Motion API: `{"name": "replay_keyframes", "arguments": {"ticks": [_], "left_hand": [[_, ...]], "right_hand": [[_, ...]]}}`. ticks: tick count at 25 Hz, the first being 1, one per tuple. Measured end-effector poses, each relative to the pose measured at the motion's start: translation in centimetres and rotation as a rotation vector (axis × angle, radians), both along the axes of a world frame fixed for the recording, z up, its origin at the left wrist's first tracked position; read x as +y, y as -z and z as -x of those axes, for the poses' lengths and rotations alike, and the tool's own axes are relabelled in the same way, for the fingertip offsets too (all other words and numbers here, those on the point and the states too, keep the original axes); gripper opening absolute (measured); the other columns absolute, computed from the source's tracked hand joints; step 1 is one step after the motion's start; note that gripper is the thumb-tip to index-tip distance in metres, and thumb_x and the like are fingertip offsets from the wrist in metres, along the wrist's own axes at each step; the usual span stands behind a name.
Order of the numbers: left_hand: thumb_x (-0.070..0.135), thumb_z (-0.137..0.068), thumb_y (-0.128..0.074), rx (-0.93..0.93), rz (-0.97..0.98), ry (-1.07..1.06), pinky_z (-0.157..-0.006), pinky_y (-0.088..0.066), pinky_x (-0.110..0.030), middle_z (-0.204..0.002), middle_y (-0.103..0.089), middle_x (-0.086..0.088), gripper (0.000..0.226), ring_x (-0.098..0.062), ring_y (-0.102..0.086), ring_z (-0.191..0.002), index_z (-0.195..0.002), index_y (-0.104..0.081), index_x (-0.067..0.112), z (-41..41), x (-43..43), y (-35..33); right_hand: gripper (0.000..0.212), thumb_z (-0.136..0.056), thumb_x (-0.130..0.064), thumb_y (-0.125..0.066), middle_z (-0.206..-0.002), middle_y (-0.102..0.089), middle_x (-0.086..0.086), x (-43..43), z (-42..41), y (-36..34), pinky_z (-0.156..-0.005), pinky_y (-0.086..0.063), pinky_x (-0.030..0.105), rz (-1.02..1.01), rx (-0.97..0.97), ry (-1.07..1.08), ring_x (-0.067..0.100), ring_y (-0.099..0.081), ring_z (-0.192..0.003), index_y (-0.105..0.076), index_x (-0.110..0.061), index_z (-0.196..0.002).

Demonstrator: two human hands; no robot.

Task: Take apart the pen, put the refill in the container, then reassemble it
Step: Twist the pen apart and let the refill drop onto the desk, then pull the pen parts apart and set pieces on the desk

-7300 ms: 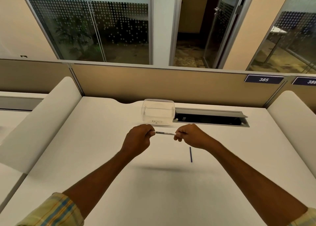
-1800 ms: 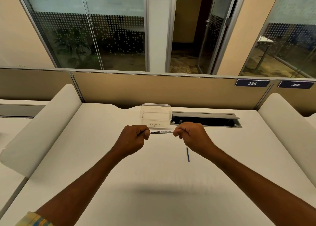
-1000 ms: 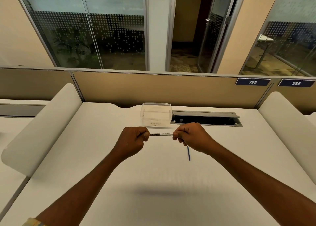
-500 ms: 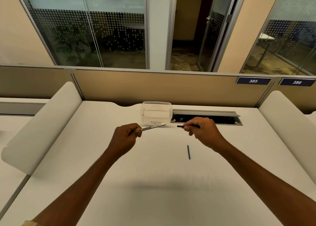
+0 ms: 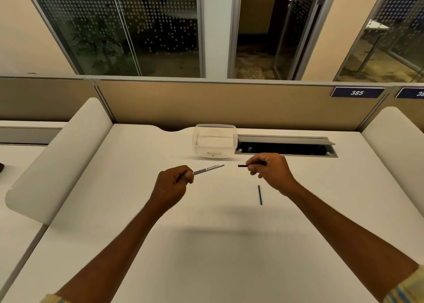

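— Apart now! A second ago both fists gripped one marker; now the left hand [image 5: 174, 183] is clamped on the white pen barrel [image 5: 208, 169], tip aimed toward two o'clock.

— And the right hand [image 5: 270, 172]?

— Pinching a dark refill [image 5: 243, 165], held above the desk [image 5: 206, 245]. Clear container [image 5: 215, 142] sits at twelve o'clock; a thin blue stick [image 5: 260, 195] lies at five o'clock of that hand.

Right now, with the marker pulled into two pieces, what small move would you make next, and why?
Probably carry the right hand forward to the clear plastic container, since it pinches a thin dark stick, seemingly the refill, just short of it. The left hand holds the white marker barrel apart, and the container looks empty.
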State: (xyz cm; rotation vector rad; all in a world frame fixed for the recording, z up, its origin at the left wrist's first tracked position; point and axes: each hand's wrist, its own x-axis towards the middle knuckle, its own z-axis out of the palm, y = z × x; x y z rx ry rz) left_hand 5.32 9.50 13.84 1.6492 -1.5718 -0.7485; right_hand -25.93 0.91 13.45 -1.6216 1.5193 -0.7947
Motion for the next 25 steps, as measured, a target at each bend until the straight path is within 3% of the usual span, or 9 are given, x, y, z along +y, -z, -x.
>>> {"name": "replay_keyframes", "arguments": {"ticks": [6, 10, 18, 25], "left_hand": [[0.011, -0.102, -0.062, 0.019, -0.046, -0.018, -0.049, -0.032, -0.015, -0.052, -0.043, 0.013, 0.031, -0.007, -0.037, -0.049, -0.073, -0.067, 0.019, -0.1, -1.0, 1.6], [0.011, -0.103, -0.061, 0.026, -0.075, -0.019, -0.050, -0.032, -0.015, -0.051, -0.046, 0.014, 0.033, -0.006, -0.037, -0.049, -0.072, -0.067, 0.021, -0.3, -2.0, 2.6], [0.013, -0.103, -0.060, 0.032, -0.159, -0.045, -0.051, -0.034, -0.015, -0.052, -0.045, 0.014, 0.031, -0.006, -0.038, -0.050, -0.074, -0.067, 0.020, -1.1, -3.6, 5.0], [0.015, -0.104, -0.060, 0.039, -0.237, -0.063, -0.056, -0.032, -0.024, -0.054, -0.046, 0.014, 0.030, -0.007, -0.038, -0.052, -0.075, -0.067, 0.020, -1.4, -3.8, 7.1]], "right_hand": [[0.008, -0.092, -0.003, -0.078, -0.086, -0.080, 0.013, -2.5, -0.9, 3.7, -0.066, -0.061, 0.030, -0.055, 0.042, 0.037, 0.028, -0.079, -0.081, -0.081, -0.006, -0.099], [0.010, -0.092, 0.000, -0.077, -0.086, -0.080, 0.018, -4.1, -0.8, 6.0, -0.080, -0.066, 0.047, -0.067, 0.108, 0.026, 0.034, -0.078, -0.083, -0.082, -0.003, -0.100], [0.014, -0.093, -0.003, -0.075, -0.102, -0.081, 0.014, -6.0, -1.2, 9.9, -0.095, -0.058, 0.044, -0.061, 0.341, -0.030, 0.031, -0.073, -0.099, -0.081, -0.003, -0.106], [0.017, -0.098, -0.006, -0.066, -0.110, -0.079, 0.012, -7.1, -1.6, 12.1, -0.098, -0.056, 0.043, -0.105, 0.457, -0.090, 0.029, -0.070, -0.104, -0.080, -0.006, -0.107]]}}
